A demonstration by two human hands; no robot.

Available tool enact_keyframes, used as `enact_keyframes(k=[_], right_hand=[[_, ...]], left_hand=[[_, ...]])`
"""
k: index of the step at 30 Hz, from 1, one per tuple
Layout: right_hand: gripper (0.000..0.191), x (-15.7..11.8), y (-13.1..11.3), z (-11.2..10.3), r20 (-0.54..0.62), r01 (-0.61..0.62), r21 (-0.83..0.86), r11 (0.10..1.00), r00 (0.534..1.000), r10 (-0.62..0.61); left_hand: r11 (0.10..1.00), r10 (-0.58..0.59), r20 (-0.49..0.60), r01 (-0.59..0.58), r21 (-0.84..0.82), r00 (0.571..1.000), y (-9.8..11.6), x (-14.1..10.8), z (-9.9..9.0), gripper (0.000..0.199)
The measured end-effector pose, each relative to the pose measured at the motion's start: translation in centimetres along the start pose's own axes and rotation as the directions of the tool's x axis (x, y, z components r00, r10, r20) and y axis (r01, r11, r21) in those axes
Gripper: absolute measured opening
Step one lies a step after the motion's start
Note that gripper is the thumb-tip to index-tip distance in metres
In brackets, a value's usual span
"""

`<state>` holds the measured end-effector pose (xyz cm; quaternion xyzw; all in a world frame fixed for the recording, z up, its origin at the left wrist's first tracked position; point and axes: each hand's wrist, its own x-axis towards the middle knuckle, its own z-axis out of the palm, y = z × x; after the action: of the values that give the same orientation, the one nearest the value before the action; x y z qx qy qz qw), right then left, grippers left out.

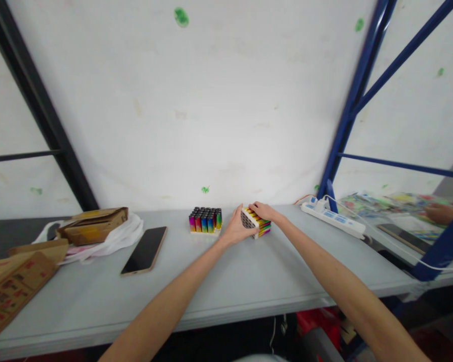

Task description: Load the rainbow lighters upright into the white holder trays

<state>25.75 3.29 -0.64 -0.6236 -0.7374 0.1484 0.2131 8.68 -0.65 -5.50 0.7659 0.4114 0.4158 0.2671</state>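
Note:
My left hand is closed around the white tray, a plate with a grid of dark holes, tipped on its side. Shiny multicolour sticks, which look like lighters, extend from its right side. My right hand lies over the top of these sticks, its fingers bent onto them; the fingertips are partly hidden. To the left of my hands a second set of lighter-like sticks with black tops stands upright in rows in a low white tray.
A phone lies left on the grey table. Farther left are a cardboard box on a white plastic bag and an open carton. A power strip sits right, beside a blue post. Another person's hand shows beyond.

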Motion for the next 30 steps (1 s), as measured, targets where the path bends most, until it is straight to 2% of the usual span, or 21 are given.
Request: enact_keyframes(k=[5, 8, 11, 15, 20, 30], right_hand=[[0.040, -1.2, 0.0, 2.2, -0.094, 0.016, 0.079, 0.997, 0.995, -0.009], [0.039, -1.2, -0.6, 2.2, -0.036, 0.039, 0.042, 0.998, 0.999, -0.038], [0.041, -0.6, -0.9, 2.0, 0.021, -0.007, -0.011, 1.000, 1.000, 0.007], [0.051, -0.1, -1.2, 2.5, -0.005, -0.079, -0.038, 0.996, 0.997, 0.079], [0.060, -0.1, -1.1, 3.3, -0.040, -0.128, -0.067, 0.989, 0.991, 0.126], [0.053, -0.8, 0.1, 2.4, -0.033, -0.098, -0.088, 0.991, 0.995, 0.095]], left_hand=[[0.992, 0.127, 0.096, -0.128, 0.003, 0.987, -1.0, 0.6, -1.5, 0.094], [0.986, 0.164, 0.131, -0.157, -0.063, 0.978, -2.0, 0.8, -1.8, 0.095], [0.987, 0.153, 0.125, -0.145, -0.075, 0.980, -2.6, 0.8, -1.8, 0.099], [0.990, 0.143, 0.116, -0.141, -0.027, 0.983, -2.1, 0.3, -1.6, 0.105], [0.995, 0.074, 0.119, -0.082, 0.061, 0.990, -0.9, -0.6, -1.4, 0.118], [0.994, 0.063, 0.135, -0.075, 0.085, 0.989, -0.4, -1.2, -1.6, 0.109]])
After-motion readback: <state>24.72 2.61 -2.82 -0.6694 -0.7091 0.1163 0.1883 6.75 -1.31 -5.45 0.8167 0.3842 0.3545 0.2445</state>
